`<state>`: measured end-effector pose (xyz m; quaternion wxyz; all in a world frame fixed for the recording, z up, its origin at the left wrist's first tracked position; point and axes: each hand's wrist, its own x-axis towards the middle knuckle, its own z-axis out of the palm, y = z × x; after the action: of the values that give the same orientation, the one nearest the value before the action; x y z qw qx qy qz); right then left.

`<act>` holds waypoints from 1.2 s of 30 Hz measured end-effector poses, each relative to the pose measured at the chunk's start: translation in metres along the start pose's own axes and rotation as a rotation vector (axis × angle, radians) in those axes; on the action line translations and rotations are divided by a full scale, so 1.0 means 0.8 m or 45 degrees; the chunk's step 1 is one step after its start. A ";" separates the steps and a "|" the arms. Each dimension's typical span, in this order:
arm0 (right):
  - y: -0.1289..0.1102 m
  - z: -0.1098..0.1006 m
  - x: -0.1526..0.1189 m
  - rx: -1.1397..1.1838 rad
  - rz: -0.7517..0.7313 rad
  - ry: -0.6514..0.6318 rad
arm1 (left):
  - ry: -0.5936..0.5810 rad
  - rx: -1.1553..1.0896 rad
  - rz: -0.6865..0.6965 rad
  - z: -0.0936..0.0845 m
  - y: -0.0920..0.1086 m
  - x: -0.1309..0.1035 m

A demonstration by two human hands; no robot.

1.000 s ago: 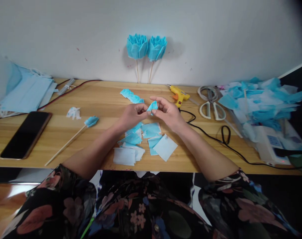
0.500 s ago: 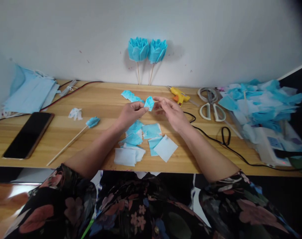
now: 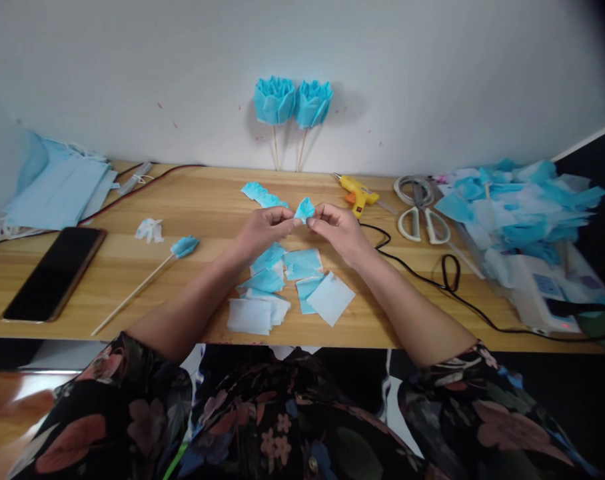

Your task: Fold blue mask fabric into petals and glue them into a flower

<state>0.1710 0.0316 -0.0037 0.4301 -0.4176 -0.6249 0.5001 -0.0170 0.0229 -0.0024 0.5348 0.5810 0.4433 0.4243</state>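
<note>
Between my hands is a small blue fabric petal (image 3: 306, 207), its top pointed and its base gathered. My left hand (image 3: 270, 228) pinches its left side between thumb and fingers. On the right side, my right hand (image 3: 336, 228) pinches it the same way. Just behind my left hand lies a row of shaped blue petals (image 3: 262, 194). Below the hands are blue cut squares (image 3: 303, 264) and a pale square (image 3: 332, 299). A wooden stick (image 3: 132, 287) with a small blue bud (image 3: 185, 246) on its tip rests to the left.
Two blue fabric flowers (image 3: 275, 101) on sticks lean against the wall. A yellow glue gun (image 3: 358, 193), white-handled scissors (image 3: 422, 220) and a heap of blue scraps (image 3: 527, 207) are on the right. A phone (image 3: 52, 273) and stacked face masks (image 3: 60, 187) sit left; a black cable (image 3: 467, 303) crosses the right side.
My right hand, with fingers loosely apart before, has closed on the petal's right side. The petal has shifted slightly right and now looks more gathered at its base.
</note>
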 end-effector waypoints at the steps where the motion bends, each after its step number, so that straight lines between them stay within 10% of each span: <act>1: 0.000 0.000 0.000 -0.004 0.004 -0.004 | 0.001 -0.008 0.007 -0.001 0.001 0.000; 36: 0.007 -0.002 -0.001 -0.231 -0.087 -0.083 | -0.029 0.006 0.013 0.002 0.000 0.000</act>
<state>0.1736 0.0318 -0.0094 0.3867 -0.4167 -0.6953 0.4398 -0.0153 0.0223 -0.0027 0.5364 0.5890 0.4353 0.4193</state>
